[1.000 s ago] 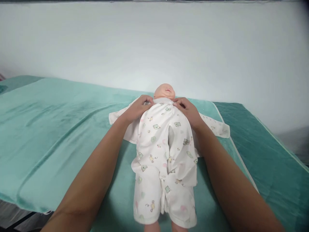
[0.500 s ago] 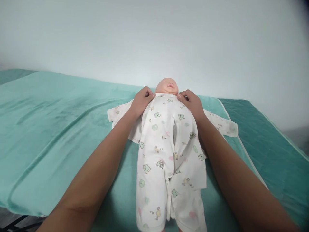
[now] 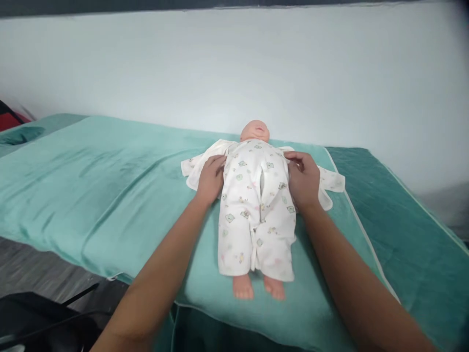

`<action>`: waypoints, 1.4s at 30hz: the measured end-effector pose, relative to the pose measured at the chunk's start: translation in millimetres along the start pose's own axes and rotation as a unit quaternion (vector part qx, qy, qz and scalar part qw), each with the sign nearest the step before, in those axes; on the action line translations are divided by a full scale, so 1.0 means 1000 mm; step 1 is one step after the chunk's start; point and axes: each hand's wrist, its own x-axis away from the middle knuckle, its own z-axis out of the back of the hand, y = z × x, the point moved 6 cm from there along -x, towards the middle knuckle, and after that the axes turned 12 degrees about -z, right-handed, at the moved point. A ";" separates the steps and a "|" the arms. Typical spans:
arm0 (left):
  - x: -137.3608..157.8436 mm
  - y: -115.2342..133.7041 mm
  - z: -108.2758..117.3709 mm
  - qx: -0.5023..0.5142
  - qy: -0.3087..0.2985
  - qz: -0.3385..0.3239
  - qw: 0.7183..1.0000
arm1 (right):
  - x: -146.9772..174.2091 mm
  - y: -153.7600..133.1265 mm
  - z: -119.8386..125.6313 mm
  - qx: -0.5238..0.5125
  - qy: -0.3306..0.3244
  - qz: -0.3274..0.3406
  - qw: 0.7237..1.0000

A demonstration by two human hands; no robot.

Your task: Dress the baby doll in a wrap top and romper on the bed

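Observation:
A baby doll (image 3: pixel 255 130) lies on its back, head away from me, its bare feet (image 3: pixel 243 287) toward me. White baby trousers (image 3: pixel 238 210) with a bear print cover its front from just below the neck to the ankles. Beneath them a white baby shirt (image 3: pixel 333 180) spreads out, sleeves to both sides. My left hand (image 3: pixel 211 180) is at the left upper side of the trousers, fingers bent in against the cloth. On the opposite side my right hand (image 3: pixel 305 180) has its thumb and forefinger closed loosely at the trousers' edge. Some fingertips are hidden.
A light green plush cover (image 3: pixel 120 195) lies under the doll, with a darker green one (image 3: pixel 399 220) to the right. Behind stands a pale wall (image 3: pixel 220 63). A black object (image 3: pixel 44 322) is at the lower left, above the grey floor (image 3: pixel 32 264).
Both hands have moved from the trousers' top corners near the doll's neck down along its sides. My view has shifted back, so the doll's feet now show.

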 end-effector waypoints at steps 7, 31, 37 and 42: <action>0.118 0.077 0.038 0.083 -0.002 0.067 0.994 | 0.140 -0.031 0.044 0.054 -0.077 0.032 0.995; 0.163 0.145 0.045 0.260 -0.090 0.140 0.951 | 0.224 -0.100 -0.011 0.312 -0.279 0.044 0.907; 0.170 0.129 0.071 0.105 -0.072 0.078 0.989 | 0.230 -0.111 0.010 0.189 -0.312 0.009 0.931; 0.182 0.123 0.072 0.091 -0.085 0.066 0.990 | 0.230 -0.093 0.048 0.158 -0.261 0.022 0.952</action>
